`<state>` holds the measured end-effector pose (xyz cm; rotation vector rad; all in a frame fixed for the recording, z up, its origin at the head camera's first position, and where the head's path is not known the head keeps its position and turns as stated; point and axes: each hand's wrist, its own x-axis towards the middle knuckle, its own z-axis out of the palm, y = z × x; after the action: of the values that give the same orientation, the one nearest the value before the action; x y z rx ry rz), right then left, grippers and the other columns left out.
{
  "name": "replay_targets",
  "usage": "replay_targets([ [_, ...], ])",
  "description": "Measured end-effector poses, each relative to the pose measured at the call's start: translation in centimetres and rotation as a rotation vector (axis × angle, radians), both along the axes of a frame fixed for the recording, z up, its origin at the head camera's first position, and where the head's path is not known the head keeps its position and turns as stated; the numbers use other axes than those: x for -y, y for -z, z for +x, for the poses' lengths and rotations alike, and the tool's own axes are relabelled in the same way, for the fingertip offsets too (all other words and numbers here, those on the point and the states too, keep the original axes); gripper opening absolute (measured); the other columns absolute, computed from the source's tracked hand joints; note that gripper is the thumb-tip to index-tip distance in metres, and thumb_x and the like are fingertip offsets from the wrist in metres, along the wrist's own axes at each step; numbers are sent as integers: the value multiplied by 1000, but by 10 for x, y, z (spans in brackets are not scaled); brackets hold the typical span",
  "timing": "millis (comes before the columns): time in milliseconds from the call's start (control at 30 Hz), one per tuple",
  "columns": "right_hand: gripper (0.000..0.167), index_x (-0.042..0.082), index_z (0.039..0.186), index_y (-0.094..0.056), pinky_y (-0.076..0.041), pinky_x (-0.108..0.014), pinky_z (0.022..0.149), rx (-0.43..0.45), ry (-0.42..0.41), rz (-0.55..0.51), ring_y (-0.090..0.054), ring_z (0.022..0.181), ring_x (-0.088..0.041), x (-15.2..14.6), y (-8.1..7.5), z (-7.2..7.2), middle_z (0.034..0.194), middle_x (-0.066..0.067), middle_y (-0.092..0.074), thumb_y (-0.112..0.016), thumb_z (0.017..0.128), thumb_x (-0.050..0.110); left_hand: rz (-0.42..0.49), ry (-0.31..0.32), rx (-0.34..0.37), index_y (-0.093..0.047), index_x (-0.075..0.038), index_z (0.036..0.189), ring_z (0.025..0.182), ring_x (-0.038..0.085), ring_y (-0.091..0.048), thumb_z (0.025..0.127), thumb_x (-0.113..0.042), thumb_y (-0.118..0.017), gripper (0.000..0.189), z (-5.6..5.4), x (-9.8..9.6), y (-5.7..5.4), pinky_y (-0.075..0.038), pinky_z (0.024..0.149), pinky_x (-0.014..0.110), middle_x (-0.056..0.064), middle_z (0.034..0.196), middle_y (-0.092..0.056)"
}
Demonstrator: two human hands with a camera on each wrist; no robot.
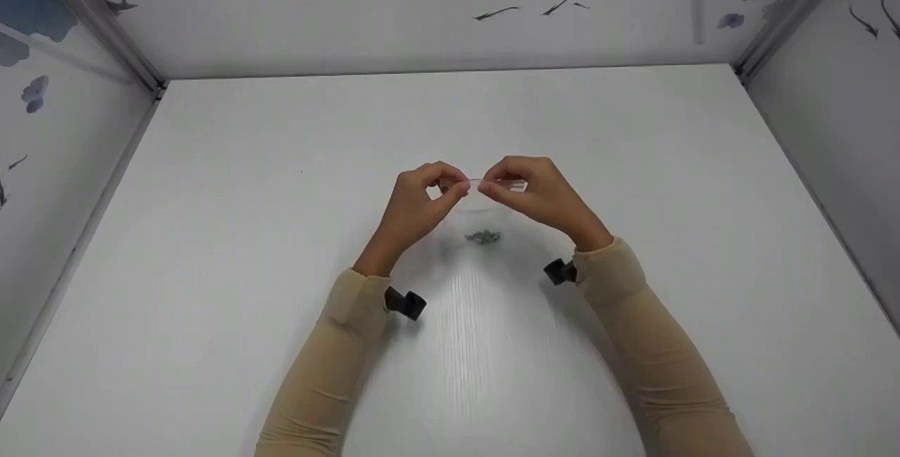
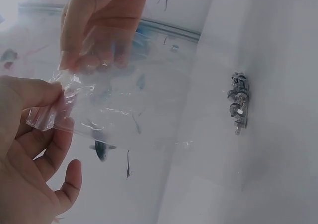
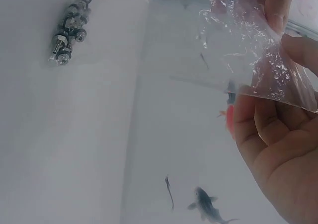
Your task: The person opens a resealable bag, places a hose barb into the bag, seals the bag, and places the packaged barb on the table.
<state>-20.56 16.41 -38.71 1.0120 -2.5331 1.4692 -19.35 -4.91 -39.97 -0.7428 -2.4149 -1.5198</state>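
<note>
A clear plastic bag (image 2: pixel 144 90) hangs between the two hands over the white table. The left hand (image 1: pixel 415 204) pinches its top edge between thumb and fingers. Close beside it, the right hand (image 1: pixel 543 193) pinches the same edge, thumb toward the body. In the right wrist view the film (image 3: pixel 233 40) is creased and shiny near the fingers. Small metal bolts (image 1: pixel 483 237), with what look like washers or nuts on them, lie clustered at the bag's lower end; I cannot tell whether they are inside it.
The white table (image 1: pixel 211 267) reaches back to a panel (image 1: pixel 365 28) printed with fish, with similar panels at both sides. Black wrist cameras (image 1: pixel 406 304) stick out from the beige sleeves (image 1: pixel 320 365).
</note>
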Motion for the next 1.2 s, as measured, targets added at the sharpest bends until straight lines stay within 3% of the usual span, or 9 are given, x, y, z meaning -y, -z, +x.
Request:
replay_targets([
  [267, 19, 4, 89, -71, -51, -29, 75, -125, 8, 53, -62, 75, -11, 1, -3, -3, 83, -5, -70, -66, 91, 22, -91, -51, 11, -73, -7, 92, 76, 17, -55, 90, -18, -67, 12, -2, -1, -6, -42, 72, 28, 5, 78, -67],
  [533, 18, 3, 81, -69, -51, -28, 69, -120, 49, 94, -61, 69, -12, -4, -8, -5, 76, -6, -69, -72, 84, 21, -155, -100, 3, -76, -8, 91, 77, 18, -59, 86, -18, -71, 13, -3, 2, -12, -44, 70, 31, 5, 84, -73],
  [667, 18, 3, 81, -69, -50, -28, 67, -101, 52, 109, -60, 69, -11, -8, -9, -7, 75, -6, -69, -73, 83, 20, -168, -75, 25, -77, -7, 95, 78, 17, -61, 88, -14, -69, 13, -2, 4, -16, -44, 70, 29, 5, 91, -74],
  [900, 13, 4, 91, -72, -51, -29, 77, -70, 8, 171, -65, 77, -15, -19, -16, -6, 84, -6, -72, -69, 87, 16, -174, 20, 41, -74, -4, 103, 89, 17, -66, 93, -8, -61, 17, 1, 9, -20, -50, 79, 32, 5, 96, -74],
  [1200, 11, 5, 97, -74, -47, -21, 68, -147, -94, 206, -66, 78, -16, -28, -30, 7, 90, -4, -73, -68, 88, 9, -173, 45, 46, -75, -7, 98, 91, 13, -69, 91, -17, -66, 15, 13, 19, -28, -53, 85, 33, 3, 95, -74],
])
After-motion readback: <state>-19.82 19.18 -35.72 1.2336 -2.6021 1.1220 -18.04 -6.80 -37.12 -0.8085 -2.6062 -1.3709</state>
